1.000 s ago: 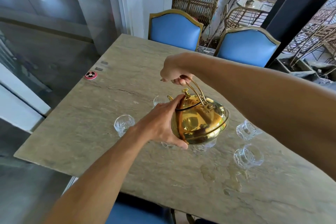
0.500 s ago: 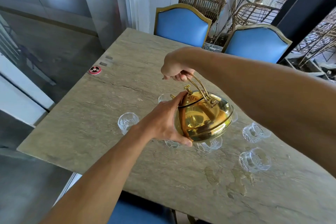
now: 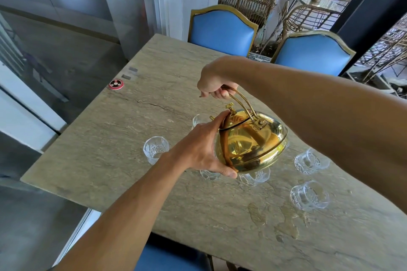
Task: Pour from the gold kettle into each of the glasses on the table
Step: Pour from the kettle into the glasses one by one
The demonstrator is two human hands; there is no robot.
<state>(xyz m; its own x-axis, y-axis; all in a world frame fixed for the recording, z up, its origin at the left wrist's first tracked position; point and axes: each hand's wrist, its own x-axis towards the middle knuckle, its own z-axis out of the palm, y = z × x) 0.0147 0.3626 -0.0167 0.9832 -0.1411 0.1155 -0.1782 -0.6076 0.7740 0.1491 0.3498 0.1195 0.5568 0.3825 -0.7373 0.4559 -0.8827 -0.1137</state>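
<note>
Head view: right hand (image 3: 212, 86) closed in a fist round the arched handle (image 3: 242, 103) of the gold kettle (image 3: 253, 145), which hangs tilted above the table (image 3: 110, 149). Left hand (image 3: 202, 149) cups the kettle's near side, thumb beneath the body, fingertips at the lid. Partly hidden glasses (image 3: 253, 176) stand under the kettle; a lone glass (image 3: 156, 149) stands to the left, a pair of glasses (image 3: 308, 161) to the right. Wet patches (image 3: 286, 224) mark the near tabletop; blue chairs (image 3: 222, 31) line the far side; a red disc (image 3: 116, 84) lies near the left edge
</note>
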